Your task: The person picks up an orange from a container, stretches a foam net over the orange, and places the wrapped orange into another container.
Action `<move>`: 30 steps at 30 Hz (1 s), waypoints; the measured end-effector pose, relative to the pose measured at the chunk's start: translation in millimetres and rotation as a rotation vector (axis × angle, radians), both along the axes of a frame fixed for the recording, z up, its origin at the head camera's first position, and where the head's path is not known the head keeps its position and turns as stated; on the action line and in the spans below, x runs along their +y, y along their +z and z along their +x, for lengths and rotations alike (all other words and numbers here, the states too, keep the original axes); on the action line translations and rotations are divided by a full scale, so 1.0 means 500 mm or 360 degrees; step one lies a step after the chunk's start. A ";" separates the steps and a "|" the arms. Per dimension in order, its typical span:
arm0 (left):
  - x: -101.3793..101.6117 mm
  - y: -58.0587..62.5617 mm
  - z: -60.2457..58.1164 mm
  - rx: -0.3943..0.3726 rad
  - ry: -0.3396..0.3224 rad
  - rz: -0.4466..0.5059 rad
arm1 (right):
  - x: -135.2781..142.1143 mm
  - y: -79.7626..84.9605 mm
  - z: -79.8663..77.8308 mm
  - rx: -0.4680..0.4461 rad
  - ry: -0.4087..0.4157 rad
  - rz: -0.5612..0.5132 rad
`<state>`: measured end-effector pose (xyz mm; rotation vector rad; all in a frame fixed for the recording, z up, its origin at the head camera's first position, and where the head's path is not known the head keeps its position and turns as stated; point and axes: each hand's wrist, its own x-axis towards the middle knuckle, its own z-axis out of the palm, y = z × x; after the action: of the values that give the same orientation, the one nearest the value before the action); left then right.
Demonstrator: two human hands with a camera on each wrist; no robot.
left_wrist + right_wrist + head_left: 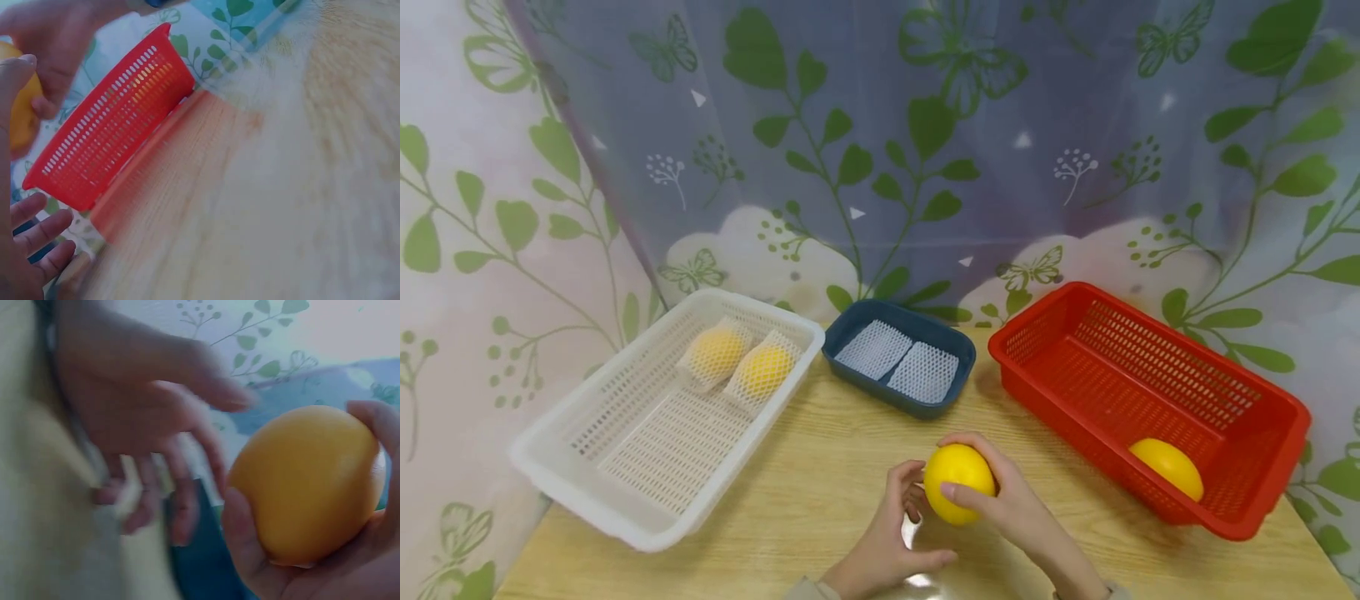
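Note:
A smooth, rounded yellow fruit (955, 479), its exact kind unclear, is gripped by my right hand (1009, 493) above the table's front middle. In the right wrist view, thumb and fingers wrap around the fruit (309, 481). My left hand (886, 533) is just left of it, thumb and fingers spread apart, holding nothing. Another yellow fruit (1168, 468) lies in the red basket (1060, 408) on the right. Two yellow fruits (718, 352) in white foam nets lie in the white basket (745, 475) on the left.
Between the baskets, a dark blue tray (865, 385) contains two flat white foam net sleeves (874, 350). Everything stands on a wood-grain table (805, 467). Behind it hangs a leaf-patterned curtain (880, 150). A shiny patch (917, 575) shows beneath the hands.

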<state>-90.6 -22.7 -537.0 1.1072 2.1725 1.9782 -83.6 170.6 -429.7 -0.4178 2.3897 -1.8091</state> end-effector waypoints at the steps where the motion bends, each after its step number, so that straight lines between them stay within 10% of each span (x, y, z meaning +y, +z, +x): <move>1: -0.001 -0.001 0.001 -0.0004 0.0008 -0.0002 | -0.004 -0.013 0.001 -0.0010 0.0004 -0.0046; 15: 0.000 0.002 0.008 -0.0040 0.0081 -0.0055 | -0.027 -0.101 0.005 -0.0195 -0.0141 -0.0346; 23: -0.004 0.008 0.007 -0.0169 -0.0007 -0.0050 | -0.023 -0.130 0.008 -0.0151 -0.0071 -0.0476; 30: -0.001 0.008 0.003 -0.0027 0.0042 0.0009 | -0.021 -0.151 0.008 0.0000 0.0103 -0.0567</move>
<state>-88.9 -23.0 -533.2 1.0643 2.1858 1.9978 -79.5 160.1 -505.0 -0.5206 2.0242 -2.2058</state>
